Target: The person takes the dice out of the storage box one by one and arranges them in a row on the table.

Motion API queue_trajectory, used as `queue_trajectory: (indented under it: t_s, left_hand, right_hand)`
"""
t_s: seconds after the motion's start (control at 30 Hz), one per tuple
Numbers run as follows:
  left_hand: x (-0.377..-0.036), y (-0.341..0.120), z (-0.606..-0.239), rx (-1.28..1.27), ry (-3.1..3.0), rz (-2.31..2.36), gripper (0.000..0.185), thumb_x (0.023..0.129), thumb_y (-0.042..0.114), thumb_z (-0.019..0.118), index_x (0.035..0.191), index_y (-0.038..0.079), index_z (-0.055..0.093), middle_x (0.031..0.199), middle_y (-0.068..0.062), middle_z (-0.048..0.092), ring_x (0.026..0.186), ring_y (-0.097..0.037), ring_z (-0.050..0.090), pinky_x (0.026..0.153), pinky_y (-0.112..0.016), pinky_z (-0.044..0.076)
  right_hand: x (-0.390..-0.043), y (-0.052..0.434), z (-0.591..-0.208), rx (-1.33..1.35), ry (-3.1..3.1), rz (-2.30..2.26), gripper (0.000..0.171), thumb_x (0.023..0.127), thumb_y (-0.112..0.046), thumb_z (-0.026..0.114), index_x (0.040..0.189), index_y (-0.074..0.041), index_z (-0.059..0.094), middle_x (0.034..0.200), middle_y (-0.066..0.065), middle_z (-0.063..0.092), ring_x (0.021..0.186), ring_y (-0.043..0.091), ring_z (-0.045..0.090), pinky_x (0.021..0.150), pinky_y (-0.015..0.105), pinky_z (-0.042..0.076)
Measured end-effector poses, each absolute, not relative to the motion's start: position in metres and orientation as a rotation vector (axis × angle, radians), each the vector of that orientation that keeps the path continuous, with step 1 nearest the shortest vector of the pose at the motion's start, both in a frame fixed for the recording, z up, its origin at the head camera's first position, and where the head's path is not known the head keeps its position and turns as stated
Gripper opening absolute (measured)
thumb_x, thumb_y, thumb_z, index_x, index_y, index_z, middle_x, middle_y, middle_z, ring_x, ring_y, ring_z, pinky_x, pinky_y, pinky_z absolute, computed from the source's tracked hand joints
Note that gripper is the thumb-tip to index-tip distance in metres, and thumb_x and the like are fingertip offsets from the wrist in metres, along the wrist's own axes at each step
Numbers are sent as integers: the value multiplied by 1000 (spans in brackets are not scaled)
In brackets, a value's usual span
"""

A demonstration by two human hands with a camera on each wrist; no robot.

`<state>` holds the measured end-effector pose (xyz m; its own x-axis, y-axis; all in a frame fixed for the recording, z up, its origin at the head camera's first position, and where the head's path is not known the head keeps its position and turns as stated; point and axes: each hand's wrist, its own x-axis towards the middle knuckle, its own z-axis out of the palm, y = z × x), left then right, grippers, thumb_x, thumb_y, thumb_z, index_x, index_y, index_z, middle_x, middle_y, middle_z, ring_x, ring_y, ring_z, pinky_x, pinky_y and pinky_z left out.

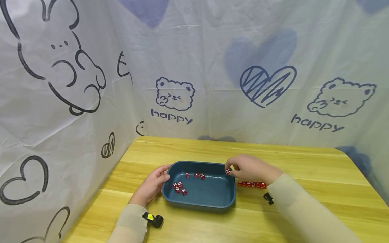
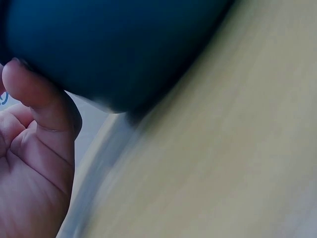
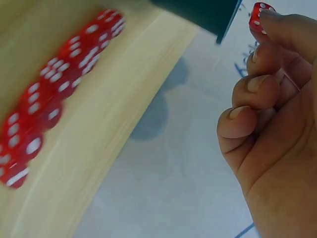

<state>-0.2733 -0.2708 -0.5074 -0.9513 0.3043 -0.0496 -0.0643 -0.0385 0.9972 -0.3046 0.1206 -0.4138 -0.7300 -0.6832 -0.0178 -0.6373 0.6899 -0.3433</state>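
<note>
A dark teal tray with rounded corners lies on the table, several red dice with white pips scattered in its left half and near its back wall. My left hand holds the tray's left end, its thumb against the wall; its other fingers are partly hidden. Over the tray's right rim, my right hand pinches one red die between thumb and index finger, with the other fingers curled in. Just right of the tray stretches a row of red dice, set close together, partly behind the right wrist.
The wooden table carries everything. A white curtain with hearts and bear drawings hangs behind it, and another stretch runs along the left side. Each wrist bears a small black device.
</note>
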Motion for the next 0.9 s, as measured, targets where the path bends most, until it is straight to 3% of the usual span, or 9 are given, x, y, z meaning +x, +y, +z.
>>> queue_trajectory:
  t_s: [0.2, 0.9]
  left_hand:
    - [-273, -271, -506, 268, 1983, 2077, 51, 105, 5, 49, 154, -3, 34, 123, -22, 54, 101, -20, 63, 81, -30, 58]
    - [-272, -269, -509, 257, 1959, 2094, 52, 105, 5, 48, 155, -2, 33, 128, -26, 51, 103, -21, 62, 80, -31, 58]
  right_hand:
    - [-300, 148, -419, -1016, 2784, -558, 17, 96, -20, 67, 112, -22, 72, 74, -12, 56, 65, 9, 50, 61, 30, 46]
    - [-280, 215, -444, -840, 2819, -699, 17, 95, -13, 66, 111, -19, 71, 63, -8, 46, 53, 6, 39, 53, 26, 36]
